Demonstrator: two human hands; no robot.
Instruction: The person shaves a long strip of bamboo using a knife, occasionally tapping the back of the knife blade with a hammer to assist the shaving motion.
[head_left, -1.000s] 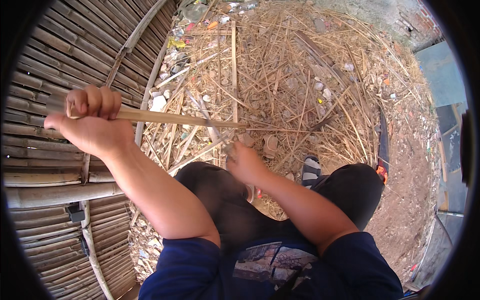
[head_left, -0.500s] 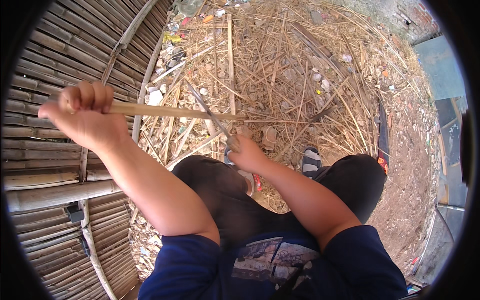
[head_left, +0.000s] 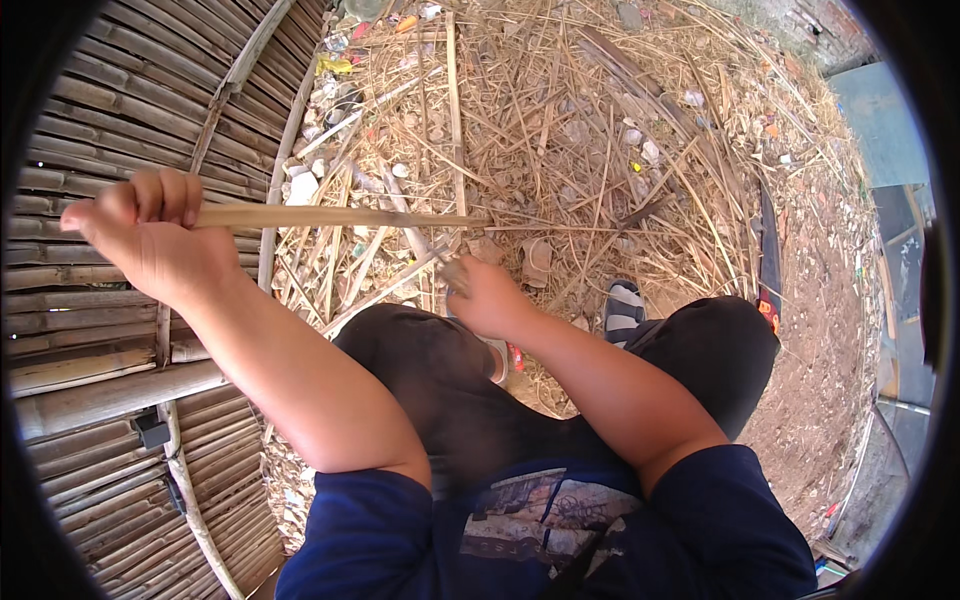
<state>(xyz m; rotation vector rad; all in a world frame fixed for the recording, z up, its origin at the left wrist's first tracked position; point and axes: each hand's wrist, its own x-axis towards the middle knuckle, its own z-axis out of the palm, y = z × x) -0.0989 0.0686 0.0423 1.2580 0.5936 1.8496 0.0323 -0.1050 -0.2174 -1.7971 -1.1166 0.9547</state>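
Observation:
My left hand (head_left: 165, 235) is raised at the left, its fingers wrapped round one end of a long, pale bamboo strip (head_left: 310, 216). The strip runs level to the right, its thin tip over the littered ground. In front of my left knee, my right hand (head_left: 492, 298) grips a knife (head_left: 450, 268) by its handle. Motion smears the blade, which points up and left towards the strip; I cannot tell whether the two touch.
Bamboo slats form a wall (head_left: 110, 215) on the left. Dry straw, sticks and stones litter the ground (head_left: 560, 130). One straight stick (head_left: 455, 110) lies ahead, and dark wood pieces (head_left: 640, 85) lie farther right. Blue-grey panels (head_left: 868, 125) stand at the right edge.
My left hand and the bamboo strip have shifted slightly left. The knife, sharp before with its blade across the strip, is now blurred, and my right hand has moved a little up and left.

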